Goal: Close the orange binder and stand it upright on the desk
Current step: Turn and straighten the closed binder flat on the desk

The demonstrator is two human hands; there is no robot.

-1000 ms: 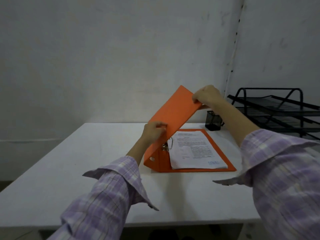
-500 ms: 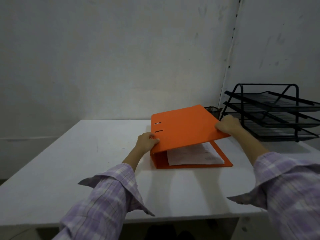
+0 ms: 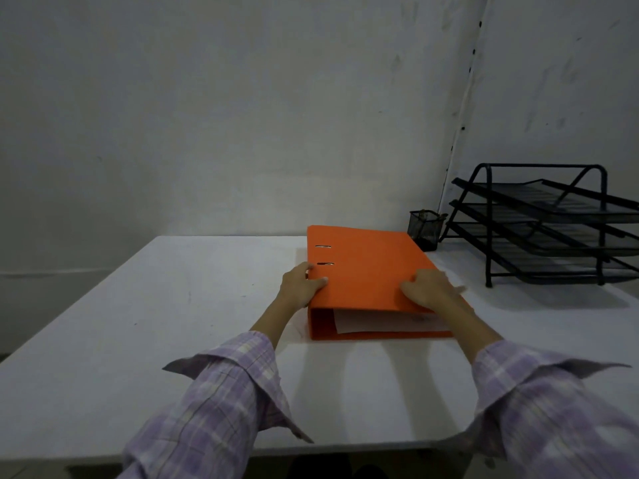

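Now we press the binder (image 3: pixel 366 267) shut on the counter (image 3: pixel 173 323), left hand (image 3: pixel 300 284) gripping its spine corner, right hand (image 3: pixel 427 288) flat on the cover; next we tip it upright.

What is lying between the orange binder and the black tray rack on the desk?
In the head view, a small black mesh pen cup stands between the orange binder and the tray rack, towards the back. Nearer the front, only bare desk shows.
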